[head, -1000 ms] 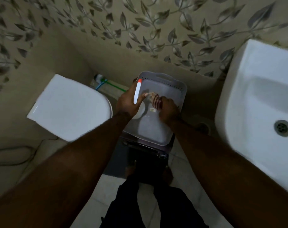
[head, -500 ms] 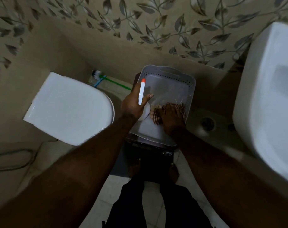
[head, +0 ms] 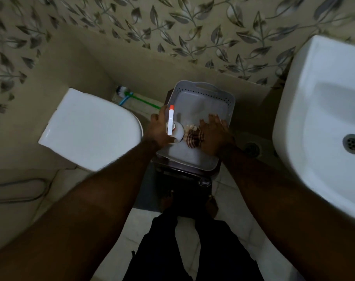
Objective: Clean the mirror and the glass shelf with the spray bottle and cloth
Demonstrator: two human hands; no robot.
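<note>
**Left hand** (head: 158, 128) – centre of the frame, fingers curled round the spray bottle (head: 173, 128). The bottle is upright, with its white trigger head and orange nozzle pointing to the top of the frame. It is held over the near-left corner of the grey basket (head: 203, 88).

**Right hand** (head: 215, 136) – just right of the bottle and inside the basket. The palm is laid over the striped cloth (head: 195, 137) and the fingers are stretched toward the basket's far wall. The thumb side is hidden, so it cannot be told whether the cloth is pinched or only pressed flat.

**Cloth** – a crumpled bundle on the basket floor, touching the right palm and partly under it. It lies just beside the bottle's base.

**Step in hand** – judged to be fetching the tools: the bottle is already secured and the cloth is being gathered. No cleaning appears to have begun, and neither mirror nor glass shelf is in view.

**Next move calls for** – the right fingers closing round the cloth, then both hands lifting clear of the basket walls and turning toward the mirror, which is out of frame.

**Surroundings** – the basket stands on a dark stool (head: 182, 175). A closed toilet lid (head: 91, 128) is at centre left, with a toilet brush (head: 132, 95) behind it. A white sink (head: 314, 110) is at the right edge.
</note>
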